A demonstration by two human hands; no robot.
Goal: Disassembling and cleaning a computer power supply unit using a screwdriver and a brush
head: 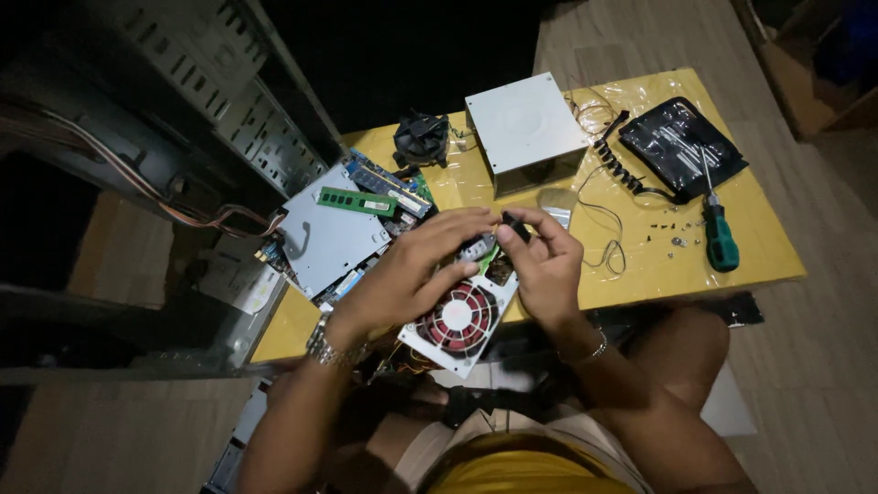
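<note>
Hands worked over a power supply unit (pixel 462 320) with a red fan grille, which sat at the near edge of the yellow table (pixel 640 274). Left hand (pixel 412 270) lay across its top, fingers curled around a small grey part (pixel 476 247). Right hand (pixel 544 265) pinched a black connector (pixel 517 226). Further off lay a green-handled screwdriver (pixel 718 233), a green memory stick (pixel 357 201) and a white metal box (pixel 524 128).
</note>
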